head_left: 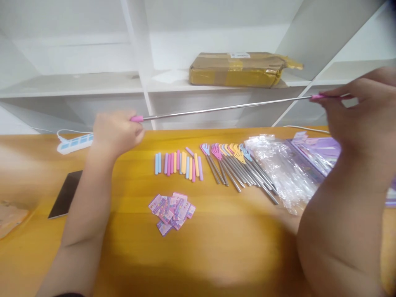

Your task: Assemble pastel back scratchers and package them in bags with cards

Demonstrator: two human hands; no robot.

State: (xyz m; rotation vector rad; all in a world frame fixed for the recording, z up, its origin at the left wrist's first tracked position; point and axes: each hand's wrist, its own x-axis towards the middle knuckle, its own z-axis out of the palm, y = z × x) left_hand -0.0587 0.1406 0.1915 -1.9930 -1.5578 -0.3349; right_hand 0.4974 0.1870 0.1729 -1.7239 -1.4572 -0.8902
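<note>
A telescopic back scratcher [229,107] is drawn out long above the table, its thin metal rod sloping slightly up to the right. My left hand [116,130] is closed in a fist round its pink grip end. At the other end, my right hand [361,101] pinches the pink head piece, which the fingers mostly hide. Below lie several more back scratchers [239,167] with pink, yellow and blue claw heads and metal rods. Left of them, pastel handle sleeves [179,163] sit in a loose row. Small printed purple cards [173,210] are heaped nearer to me.
Clear plastic bags [283,169] and a purple printed package [328,150] lie at the right. A white power strip [75,143] and a dark phone [65,194] are at the left. A taped cardboard box [236,70] stands on the white shelf [108,83] behind the wooden table [216,255].
</note>
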